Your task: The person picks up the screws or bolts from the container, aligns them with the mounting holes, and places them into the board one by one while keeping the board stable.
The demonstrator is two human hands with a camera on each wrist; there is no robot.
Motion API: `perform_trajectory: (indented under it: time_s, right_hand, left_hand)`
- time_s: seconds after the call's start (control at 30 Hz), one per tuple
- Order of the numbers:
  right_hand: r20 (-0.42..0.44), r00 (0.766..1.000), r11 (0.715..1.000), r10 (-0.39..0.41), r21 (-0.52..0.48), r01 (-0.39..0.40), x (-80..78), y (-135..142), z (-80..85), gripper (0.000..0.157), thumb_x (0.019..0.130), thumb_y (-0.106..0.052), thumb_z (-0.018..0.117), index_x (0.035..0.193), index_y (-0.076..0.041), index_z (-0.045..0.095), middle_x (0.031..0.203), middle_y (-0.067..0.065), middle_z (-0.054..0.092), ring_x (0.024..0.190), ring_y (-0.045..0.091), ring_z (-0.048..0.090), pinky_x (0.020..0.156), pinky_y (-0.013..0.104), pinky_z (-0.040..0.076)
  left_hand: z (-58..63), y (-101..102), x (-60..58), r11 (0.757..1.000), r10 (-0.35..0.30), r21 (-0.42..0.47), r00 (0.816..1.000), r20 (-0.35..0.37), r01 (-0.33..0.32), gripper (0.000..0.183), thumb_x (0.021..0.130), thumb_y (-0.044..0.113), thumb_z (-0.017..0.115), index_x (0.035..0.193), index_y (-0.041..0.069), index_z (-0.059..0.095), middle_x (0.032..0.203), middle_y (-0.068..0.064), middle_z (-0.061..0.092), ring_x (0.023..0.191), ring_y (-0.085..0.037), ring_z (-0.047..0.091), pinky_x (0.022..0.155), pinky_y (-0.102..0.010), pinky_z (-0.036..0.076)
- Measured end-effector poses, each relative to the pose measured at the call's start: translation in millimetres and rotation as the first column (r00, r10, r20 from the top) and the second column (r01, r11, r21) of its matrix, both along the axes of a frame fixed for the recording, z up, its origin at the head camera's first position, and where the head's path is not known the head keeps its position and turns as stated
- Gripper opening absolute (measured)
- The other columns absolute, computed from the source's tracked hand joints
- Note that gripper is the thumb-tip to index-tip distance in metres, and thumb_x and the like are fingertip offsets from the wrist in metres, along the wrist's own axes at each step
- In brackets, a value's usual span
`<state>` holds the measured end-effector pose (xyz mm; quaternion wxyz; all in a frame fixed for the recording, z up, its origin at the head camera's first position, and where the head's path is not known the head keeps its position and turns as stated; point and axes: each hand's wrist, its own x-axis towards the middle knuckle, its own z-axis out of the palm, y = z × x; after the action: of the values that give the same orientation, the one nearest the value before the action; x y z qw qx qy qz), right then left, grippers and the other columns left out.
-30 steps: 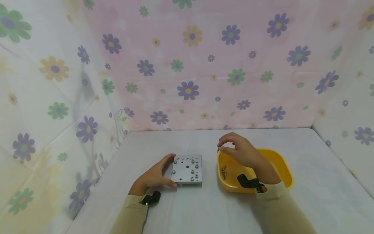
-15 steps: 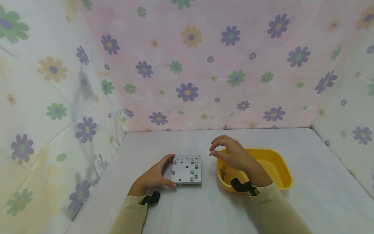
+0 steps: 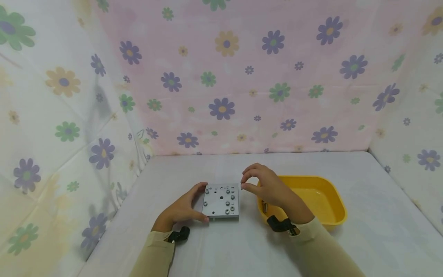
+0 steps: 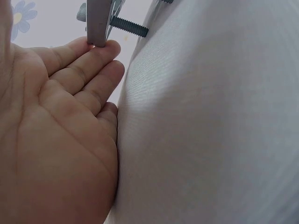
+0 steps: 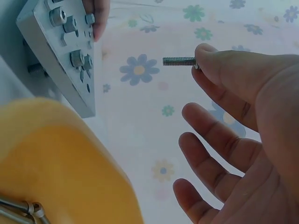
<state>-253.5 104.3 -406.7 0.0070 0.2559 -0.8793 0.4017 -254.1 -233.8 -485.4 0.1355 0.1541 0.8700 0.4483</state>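
A square metal plate (image 3: 216,207) with holes and several socket head screws lies in the middle of the table. My left hand (image 3: 181,207) grips its left side, thumb at the near corner and fingers at the far one. In the left wrist view fingertips (image 4: 111,48) touch the plate's edge, and a threaded screw shank (image 4: 131,27) sticks out below. Just right of the plate, my right hand (image 3: 271,188) pinches a screw (image 5: 177,61) by its head between thumb and index finger. The other fingers are spread, and the screw's threaded end points away from the hand.
A yellow tray (image 3: 337,204) stands at the right, partly under my right forearm. Several loose screws (image 5: 23,207) lie in its left end. A white cloth covers the table (image 3: 238,246), and flowered curtains (image 3: 242,77) enclose the back and sides.
My right hand has moved left and slightly down, from above the tray to beside the plate, still pinching the screw. The left hand and plate have stayed put.
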Motion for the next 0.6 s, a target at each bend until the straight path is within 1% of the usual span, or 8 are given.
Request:
perform_trajectory:
  time_s: [0.07,0.17,0.3,0.37,0.47,0.6]
  right_hand:
    - [-0.005,1.000,1.000,-0.003,0.001,0.003,0.7,-2,-1.0,0.007,0.095,-0.030,0.076,0.094,-0.034,0.070,0.125,-0.006,0.063,0.122,0.021,0.056,0.105,0.049,0.050]
    - [-0.013,1.000,1.000,-0.003,0.003,0.003,1.6,-7,-2.0,0.005,0.096,-0.030,0.076,0.096,-0.033,0.071,0.113,-0.011,0.062,0.112,0.021,0.057,0.097,0.044,0.052]
    - [-0.022,1.000,1.000,0.010,0.021,-0.010,3.1,-12,-2.8,0.006,0.096,-0.033,0.075,0.100,-0.029,0.072,0.099,-0.011,0.060,0.101,0.025,0.056,0.084,0.036,0.049]
    - [-0.021,1.000,0.999,0.014,0.036,-0.014,4.9,-14,-3.4,0.010,0.095,-0.036,0.075,0.101,-0.028,0.072,0.094,-0.012,0.059,0.097,0.024,0.056,0.080,0.034,0.048]
    - [-0.019,1.000,0.998,0.013,0.056,-0.012,8.5,-18,-4.0,0.010,0.095,-0.036,0.075,0.101,-0.028,0.073,0.090,-0.011,0.058,0.093,0.023,0.056,0.075,0.032,0.047]
    - [-0.015,1.000,0.997,0.020,0.074,-0.019,9.0,-25,-6.2,0.008,0.097,-0.034,0.073,0.103,-0.028,0.075,0.089,-0.012,0.058,0.092,0.021,0.056,0.074,0.031,0.048]
  left_hand:
    - [-0.2,0,0.2,1.000,0.003,-0.005,1.000,0.000,-0.003,0.128,0.055,0.037,0.102,0.161,0.025,0.030,0.165,0.004,0.037,0.159,-0.024,0.023,0.129,-0.057,0.010]
    - [0.1,-1,0.7,1.000,0.006,-0.010,1.000,-0.003,-0.006,0.128,0.055,0.038,0.102,0.161,0.026,0.031,0.165,0.004,0.037,0.159,-0.025,0.023,0.129,-0.058,0.010]
    - [0.7,-3,1.3,1.000,0.007,-0.009,1.000,-0.006,-0.007,0.128,0.055,0.038,0.102,0.161,0.026,0.031,0.165,0.004,0.038,0.159,-0.025,0.024,0.129,-0.058,0.010]
    - [0.8,-4,1.6,1.000,0.002,0.002,1.000,0.001,-0.002,0.128,0.056,0.037,0.102,0.161,0.025,0.031,0.165,0.004,0.038,0.159,-0.025,0.023,0.129,-0.058,0.009]
    - [1.4,-2,2.2,1.000,-0.004,0.009,1.000,0.003,0.004,0.128,0.056,0.036,0.102,0.161,0.024,0.031,0.165,0.004,0.037,0.159,-0.025,0.023,0.129,-0.057,0.010]
    - [2.2,0,3.3,1.000,0.000,0.004,1.000,0.005,0.000,0.128,0.056,0.035,0.102,0.162,0.025,0.031,0.166,0.004,0.036,0.159,-0.023,0.023,0.129,-0.055,0.011]
